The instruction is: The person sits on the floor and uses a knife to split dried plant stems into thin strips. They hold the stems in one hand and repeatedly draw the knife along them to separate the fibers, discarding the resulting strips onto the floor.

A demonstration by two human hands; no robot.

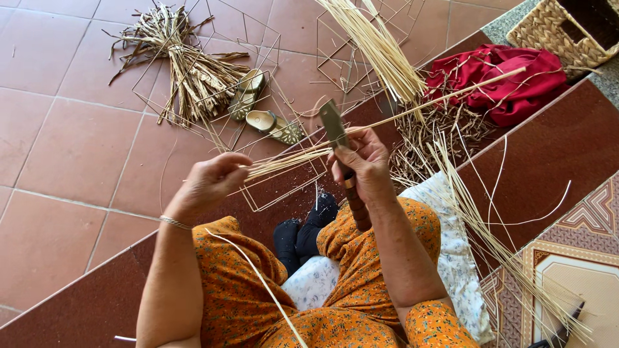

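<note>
Pale straw strips [284,162] are pinched in the left hand [209,180], in front of the lap; the right hand [364,161] grips a knife [334,124] against them. Splitting seems midway: one bundle [380,45] lies far, loose strands [503,245] right.

Two sandals [264,106] lie upper centre, one dried-reed bundle [184,64] upper left, one red cloth [503,80] and one woven basket [564,32] upper right, one knife [338,145] mid-frame.

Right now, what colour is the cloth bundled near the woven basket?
Red. The cloth beside the basket shows best in the head view.
</note>
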